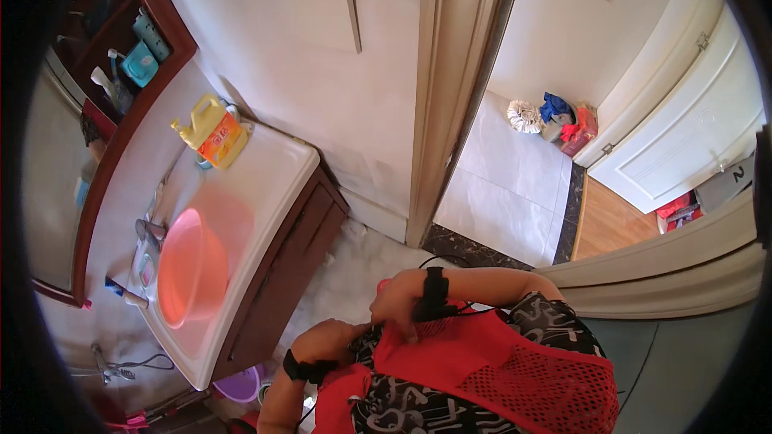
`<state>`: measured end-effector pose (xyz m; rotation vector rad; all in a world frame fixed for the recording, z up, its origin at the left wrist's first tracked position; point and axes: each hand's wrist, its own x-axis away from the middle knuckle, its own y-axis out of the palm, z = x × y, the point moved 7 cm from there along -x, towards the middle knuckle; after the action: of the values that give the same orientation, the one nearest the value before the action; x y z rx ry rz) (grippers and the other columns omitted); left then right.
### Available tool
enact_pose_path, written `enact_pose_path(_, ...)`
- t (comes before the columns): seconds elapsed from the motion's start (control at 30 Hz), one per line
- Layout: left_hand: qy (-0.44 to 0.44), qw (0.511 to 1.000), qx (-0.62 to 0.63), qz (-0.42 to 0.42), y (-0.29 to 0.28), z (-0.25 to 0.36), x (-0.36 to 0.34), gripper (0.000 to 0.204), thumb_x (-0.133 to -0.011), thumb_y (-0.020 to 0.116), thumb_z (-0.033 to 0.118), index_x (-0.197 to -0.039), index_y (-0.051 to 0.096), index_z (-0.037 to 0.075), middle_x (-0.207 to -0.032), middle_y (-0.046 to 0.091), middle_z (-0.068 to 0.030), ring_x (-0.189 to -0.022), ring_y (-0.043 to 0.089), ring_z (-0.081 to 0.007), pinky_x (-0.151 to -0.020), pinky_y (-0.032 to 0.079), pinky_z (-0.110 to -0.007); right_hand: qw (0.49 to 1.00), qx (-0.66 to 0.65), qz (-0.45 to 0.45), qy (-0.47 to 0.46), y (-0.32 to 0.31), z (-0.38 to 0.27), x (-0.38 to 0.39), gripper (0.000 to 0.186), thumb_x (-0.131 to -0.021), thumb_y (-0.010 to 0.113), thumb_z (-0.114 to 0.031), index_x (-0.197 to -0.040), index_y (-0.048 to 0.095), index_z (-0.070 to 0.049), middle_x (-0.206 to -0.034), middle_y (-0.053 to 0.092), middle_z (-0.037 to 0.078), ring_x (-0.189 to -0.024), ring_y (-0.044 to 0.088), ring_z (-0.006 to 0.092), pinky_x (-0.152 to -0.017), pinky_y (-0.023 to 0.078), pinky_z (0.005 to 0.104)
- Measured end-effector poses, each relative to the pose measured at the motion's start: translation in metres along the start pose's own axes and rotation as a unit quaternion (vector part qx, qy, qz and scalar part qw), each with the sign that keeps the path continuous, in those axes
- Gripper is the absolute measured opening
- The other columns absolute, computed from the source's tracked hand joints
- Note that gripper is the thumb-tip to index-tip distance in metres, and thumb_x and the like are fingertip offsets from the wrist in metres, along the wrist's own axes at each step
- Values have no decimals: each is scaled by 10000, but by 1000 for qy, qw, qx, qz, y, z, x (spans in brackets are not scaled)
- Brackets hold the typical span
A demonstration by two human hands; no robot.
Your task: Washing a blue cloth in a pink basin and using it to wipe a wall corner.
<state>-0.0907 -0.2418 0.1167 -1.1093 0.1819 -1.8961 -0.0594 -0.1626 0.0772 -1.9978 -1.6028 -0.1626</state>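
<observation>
Both my hands are at the front of the red mesh vest (458, 362) worn over a black-and-white patterned shirt (418, 406). My right hand (396, 303) is closed, its fingers curled at the vest's red edge. Just beside it, my left hand (326, 341) is closed too, with its fingertips drawn together near the shirt front; what they pinch is hidden. A small reddish bit (384, 283) shows past the right knuckles. Each wrist wears a black strap, and a thin black cable runs by the right one.
A pink basin (191, 269) stands on the white washbasin counter (277, 162) at left, near a yellow jug (215, 135). Below are a brown cabinet (277, 265) and a purple basin (239, 386). A door frame (442, 96) borders the tiled passage, where cloth bundles (555, 116) lie by a white door (683, 137).
</observation>
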Motion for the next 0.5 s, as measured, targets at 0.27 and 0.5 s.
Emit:
enact_pose_path(0.27,35,999,6,6,-3,6,-2,800,-604,694,160,-1356,423,114,-818,622,-203,-778,607,-384,-682,485,-432,999,10,13,27,0,1,7,740,-540,837,-342,-1079,558,80,-963,626,243,-903,609,388,-778,483,407)
enact_pose_path(0.5,36,999,1,13,4,2,-4,770,-614,722,102,-1329,436,90,-817,632,-200,-792,615,-376,-669,484,-432,1000,-9,8,-5,5,1,5,749,-533,844,-311,-1092,540,84,-942,630,249,-868,611,384,-766,485,397)
